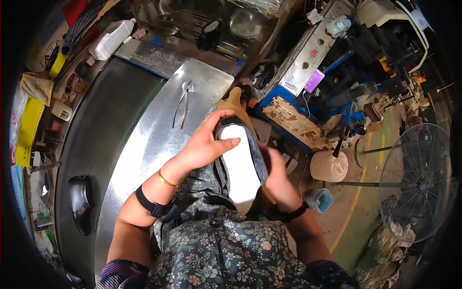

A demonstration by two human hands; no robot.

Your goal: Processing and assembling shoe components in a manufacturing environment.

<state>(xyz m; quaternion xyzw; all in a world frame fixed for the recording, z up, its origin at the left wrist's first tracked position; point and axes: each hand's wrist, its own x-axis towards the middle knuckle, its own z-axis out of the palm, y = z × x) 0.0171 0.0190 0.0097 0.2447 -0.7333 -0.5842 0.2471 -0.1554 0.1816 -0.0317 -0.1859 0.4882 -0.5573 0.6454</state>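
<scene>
In front of my body I hold a shoe upper with a white insole (238,164) facing up and dark, uneven edges round it. My left hand (209,142) grips it from the left, the thumb lying on the white surface and the fingers over the far end. Against the right side rests my right hand (276,171), closed round the dark edge and slightly blurred; part of its fingers is hidden behind the upper. A pair of pincers (183,108) lies on the metal tabletop (139,144) to the left. Farther left, a finished-looking black shoe (81,200) sits on the dark conveyor belt (110,101).
A white plastic jug (113,41) stands beyond the belt. Ahead to the right is a machine with a button panel (313,50) and a blue frame. On the right are a stool with a beige cover (329,166), a light-blue bin (320,198) and a large fan (418,183).
</scene>
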